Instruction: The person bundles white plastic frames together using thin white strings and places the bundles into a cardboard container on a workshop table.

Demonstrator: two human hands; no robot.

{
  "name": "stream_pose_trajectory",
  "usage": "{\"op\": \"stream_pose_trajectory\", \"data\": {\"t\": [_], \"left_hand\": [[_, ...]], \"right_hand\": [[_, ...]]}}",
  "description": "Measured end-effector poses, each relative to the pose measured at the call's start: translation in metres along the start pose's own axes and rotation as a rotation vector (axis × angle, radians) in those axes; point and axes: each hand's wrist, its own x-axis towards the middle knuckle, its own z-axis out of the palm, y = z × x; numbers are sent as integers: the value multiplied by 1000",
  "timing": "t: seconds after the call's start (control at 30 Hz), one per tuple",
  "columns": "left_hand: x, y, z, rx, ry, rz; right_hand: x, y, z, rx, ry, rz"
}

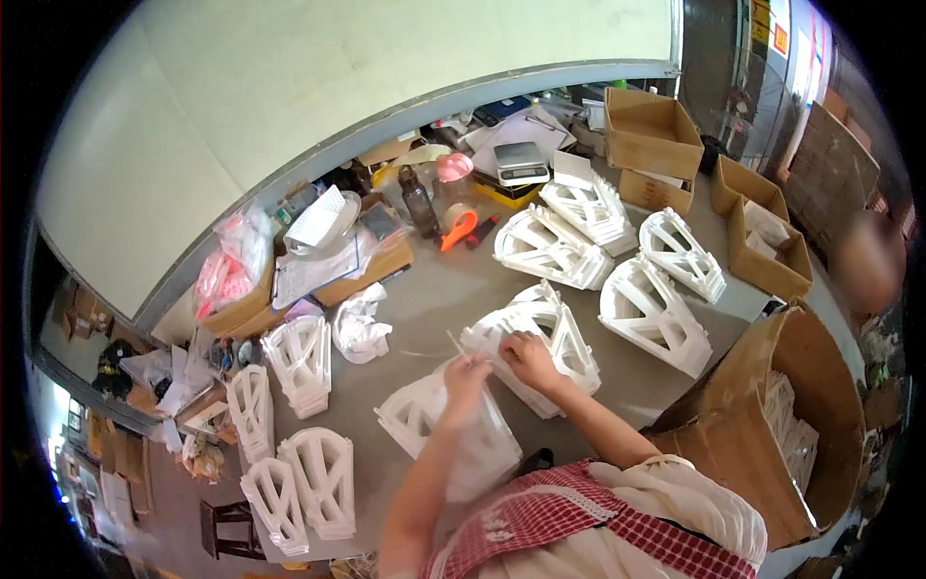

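Note:
My left hand [467,380] is closed in a pinch, slightly blurred, with a thin pale strip [455,342] sticking out past its fingertips. Close beside it, my right hand [529,359] has its fingers curled in; whatever they grip is hidden. Below my left hand lies a stack of white fan-shaped plastic frames [415,415], partly covered by translucent white wrapping [477,449]. Just under and beyond my right hand sits another stack of white frames [569,347].
More white frame stacks lie at the left [318,482] and far right [656,314] of the grey table [386,304]. Crumpled white plastic [361,326], orange-handled scissors [459,229], a brown bottle [418,201] and a scale [521,163] are farther back. A large cardboard box [714,439] stands right.

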Motion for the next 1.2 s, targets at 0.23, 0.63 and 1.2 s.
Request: {"op": "stream_pose_trajectory", "data": {"t": [0.23,0.63,1.2], "left_hand": [[3,-2,-12,-165,35,134],[-18,183,-61,-907,-6,431],[-54,13,19,-21,-332,-561]], "right_hand": [[13,-10,-21,222,124,138],[7,9,-31,623,185,358],[-37,44,-93,327,-170,737]]}}
